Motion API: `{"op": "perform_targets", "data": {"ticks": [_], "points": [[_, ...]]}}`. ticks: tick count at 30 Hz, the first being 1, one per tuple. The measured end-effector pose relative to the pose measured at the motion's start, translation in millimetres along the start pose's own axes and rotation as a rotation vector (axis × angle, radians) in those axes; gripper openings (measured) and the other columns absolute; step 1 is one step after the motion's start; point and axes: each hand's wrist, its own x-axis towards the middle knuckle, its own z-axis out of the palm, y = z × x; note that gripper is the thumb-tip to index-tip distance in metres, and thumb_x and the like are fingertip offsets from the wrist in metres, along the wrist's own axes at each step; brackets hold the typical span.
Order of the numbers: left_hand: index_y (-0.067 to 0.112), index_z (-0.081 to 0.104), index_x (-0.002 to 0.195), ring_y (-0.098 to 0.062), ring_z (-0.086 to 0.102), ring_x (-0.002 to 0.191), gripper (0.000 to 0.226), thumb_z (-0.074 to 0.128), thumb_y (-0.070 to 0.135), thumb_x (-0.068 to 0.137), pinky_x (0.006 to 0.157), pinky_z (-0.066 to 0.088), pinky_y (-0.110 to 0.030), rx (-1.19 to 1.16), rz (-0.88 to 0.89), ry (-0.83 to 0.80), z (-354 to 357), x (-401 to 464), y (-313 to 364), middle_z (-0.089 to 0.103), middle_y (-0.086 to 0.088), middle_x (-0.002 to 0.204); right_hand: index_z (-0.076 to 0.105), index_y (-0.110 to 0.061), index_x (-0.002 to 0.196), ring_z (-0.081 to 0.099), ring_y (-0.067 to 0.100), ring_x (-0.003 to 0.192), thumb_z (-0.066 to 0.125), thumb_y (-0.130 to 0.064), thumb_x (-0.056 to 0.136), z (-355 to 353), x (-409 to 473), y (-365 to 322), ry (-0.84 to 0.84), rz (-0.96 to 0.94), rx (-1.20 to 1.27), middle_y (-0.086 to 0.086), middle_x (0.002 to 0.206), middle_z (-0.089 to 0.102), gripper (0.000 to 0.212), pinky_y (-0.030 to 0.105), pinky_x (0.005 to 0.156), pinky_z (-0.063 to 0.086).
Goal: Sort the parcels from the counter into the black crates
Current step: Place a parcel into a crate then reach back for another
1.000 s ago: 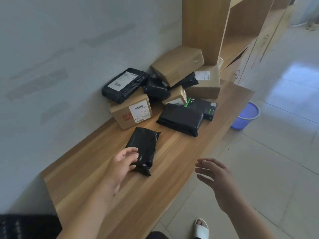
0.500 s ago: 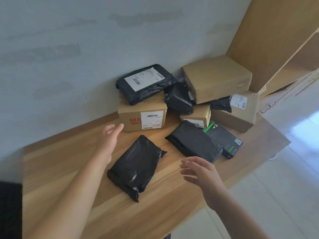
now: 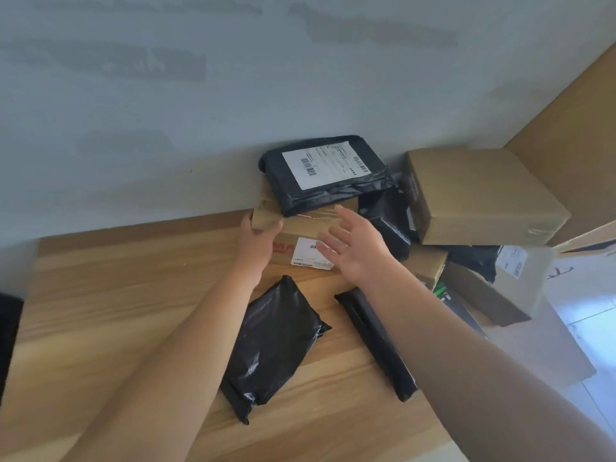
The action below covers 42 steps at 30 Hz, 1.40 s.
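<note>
Pale grey wall [image 3: 166, 105] backs a wooden counter [image 3: 100, 311] whose far edge meets it, with a tall wooden cabinet side [image 3: 573, 135] rising at the counter's far right corner. Parcels crowd that far right part of the counter. Largest is a plain cardboard box [image 3: 483, 195] lying tilted on top of the heap next to the cabinet. Below it, at the right edge, sits another brown box [image 3: 520, 285] with a white label on its top. Against the wall, a labelled cardboard box [image 3: 310, 238] with red print stands on the counter, and a black mailer bag with a white shipping label [image 3: 326, 171] lies on top of it. Nearer the front edge lies a black poly bag [image 3: 276, 348], apart from the heap, and just to its right a narrower black parcel [image 3: 376, 341], partly hidden by the right forearm. A crumpled black bag [image 3: 390, 221] is wedged between the labelled box and the plain one.

Left hand [image 3: 256, 241] grips the labelled box's left near corner, thumb over the top edge. Right hand [image 3: 353, 245] hovers spread wide in front of that box, fingers straight, holding nothing; whether it touches the box cannot be told.
</note>
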Motion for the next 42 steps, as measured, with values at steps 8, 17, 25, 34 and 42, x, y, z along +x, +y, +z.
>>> {"op": "perform_targets", "data": {"ticks": [8, 17, 25, 34, 42], "points": [[0.021, 0.028, 0.159, -0.001, 0.049, 0.093, 0.069, 0.065, 0.029, 0.101, 0.088, 0.04, -0.022, 0.005, 0.046, 0.003, -1, -2, -1, 0.051, 0.011, 0.13, 0.054, -0.018, 0.132, 0.062, 0.034, 0.108, 0.081, -0.032, 0.085, 65, 60, -34, 0.042, 0.097, 0.143, 0.011, 0.124, 0.064, 0.055, 0.049, 0.097, 0.052], [0.023, 0.03, 0.157, -0.003, 0.053, 0.091, 0.069, 0.067, 0.03, 0.1, 0.084, 0.043, -0.023, 0.015, 0.037, -0.002, 0, 4, -2, 0.055, 0.006, 0.137, 0.056, -0.016, 0.129, 0.065, 0.036, 0.106, 0.079, -0.017, 0.086, 63, 64, -32, 0.053, 0.091, 0.24, 0.012, 0.119, 0.069, 0.048, 0.052, 0.092, 0.056], [0.03, 0.006, 0.162, -0.024, 0.051, 0.126, 0.109, 0.079, 0.048, 0.082, 0.105, 0.04, -0.039, 0.018, 0.002, 0.034, -9, 9, -7, 0.046, 0.0, 0.144, 0.068, -0.01, 0.122, 0.07, 0.032, 0.106, 0.071, -0.014, 0.093, -42, -30, 8, -0.121, -0.023, 0.145, 0.012, 0.113, 0.077, 0.03, 0.056, 0.107, 0.05], [0.022, 0.056, 0.143, -0.02, 0.064, 0.123, 0.068, 0.057, 0.066, 0.091, 0.097, 0.051, -0.032, 0.095, 0.12, -0.183, -19, -141, 31, 0.067, 0.001, 0.136, 0.064, -0.008, 0.132, 0.072, 0.034, 0.112, 0.062, -0.008, 0.093, -160, -116, 38, -0.239, -0.123, -0.007, 0.013, 0.124, 0.075, 0.039, 0.054, 0.101, 0.052], [0.032, 0.054, 0.145, -0.014, 0.061, 0.129, 0.09, 0.079, 0.072, 0.068, 0.11, 0.049, -0.044, 0.274, 0.087, -0.558, -31, -261, 2, 0.063, 0.005, 0.141, 0.071, -0.021, 0.125, 0.068, 0.048, 0.111, 0.081, -0.028, 0.079, -222, -180, 43, -0.355, -0.262, -0.31, 0.01, 0.122, 0.075, 0.048, 0.085, 0.101, 0.032]]}}
